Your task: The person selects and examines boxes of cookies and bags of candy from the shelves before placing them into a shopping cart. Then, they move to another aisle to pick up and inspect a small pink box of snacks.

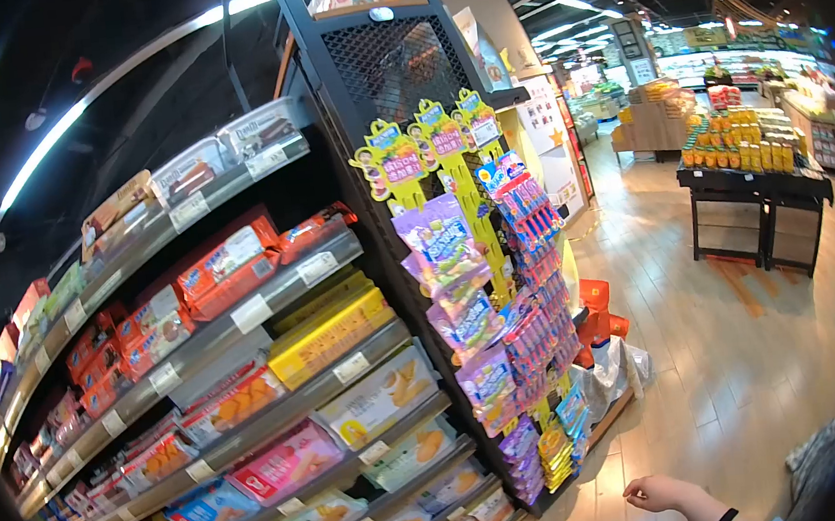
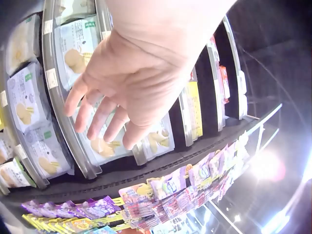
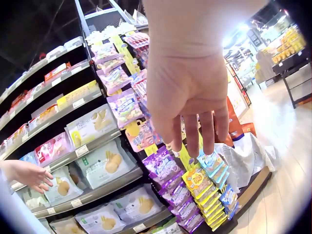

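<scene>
Our left hand, fingers apart, hovers before the pale packs on the left shelf, hiding some; contact is impossible for us to tell. Our right hand, holding nothing, fingers slightly apart, partly covers the hanging bags right of the shelf.

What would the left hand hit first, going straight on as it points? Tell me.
Likely a pale packet on the shelf just beyond the left hand's fingertips; depth is unclear, so the shelf's front edge might come first.
</scene>
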Demonstrator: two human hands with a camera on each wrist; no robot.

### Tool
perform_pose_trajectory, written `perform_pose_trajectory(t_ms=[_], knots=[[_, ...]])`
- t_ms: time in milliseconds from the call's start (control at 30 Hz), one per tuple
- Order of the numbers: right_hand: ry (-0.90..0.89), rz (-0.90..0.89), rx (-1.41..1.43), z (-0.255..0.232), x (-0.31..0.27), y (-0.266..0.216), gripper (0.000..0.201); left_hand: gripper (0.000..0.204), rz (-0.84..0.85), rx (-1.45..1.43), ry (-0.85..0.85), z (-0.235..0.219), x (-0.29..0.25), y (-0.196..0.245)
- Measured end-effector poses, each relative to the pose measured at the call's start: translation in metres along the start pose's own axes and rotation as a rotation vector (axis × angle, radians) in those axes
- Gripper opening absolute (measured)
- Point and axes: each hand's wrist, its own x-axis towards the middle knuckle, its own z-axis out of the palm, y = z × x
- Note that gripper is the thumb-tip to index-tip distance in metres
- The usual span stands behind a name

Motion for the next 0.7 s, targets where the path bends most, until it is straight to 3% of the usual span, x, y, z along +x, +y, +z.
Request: perform_pose_trajectory(t_ms=[100, 133, 167, 333, 500, 567, 700], knots=[[0.026, -0.009, 0.045, -0.055, 0.011, 0.035, 0.028, 0.027, 0.069, -0.083, 0.119, 0.051, 0.033, 0.035], [0.043, 0.007, 0.079, -0.073, 0.016, 0.041, 0.027, 0.022, 0.011, -0.149, 0.085, 0.063, 0.048, 0.052], [0.017, -0.011, 0.075, -0.089, 0.022, 0.05, 0.027, 0.018, -0.044, -0.214, 0.054, 0.072, 0.064, 0.074], [0.048, -0.133, 0.062, -0.168, 0.073, 0.06, 0.027, 0.018, 0.108, -0.499, 0.165, 0.092, 0.116, 0.199], [0.082, -0.404, 0.275, -0.21, 0.13, -0.001, 0.026, 0.018, 0.216, -0.616, 0.182, 0.086, 0.151, 0.273], [0.065, -0.516, 0.282, -0.226, 0.152, -0.037, 0.029, 0.021, 0.357, -0.477, 0.199, 0.078, 0.169, 0.293], [0.166, -0.723, 0.409, -0.247, 0.189, -0.112, 0.044, 0.029, 0.524, -0.582, 0.279, 0.054, 0.213, 0.32]])
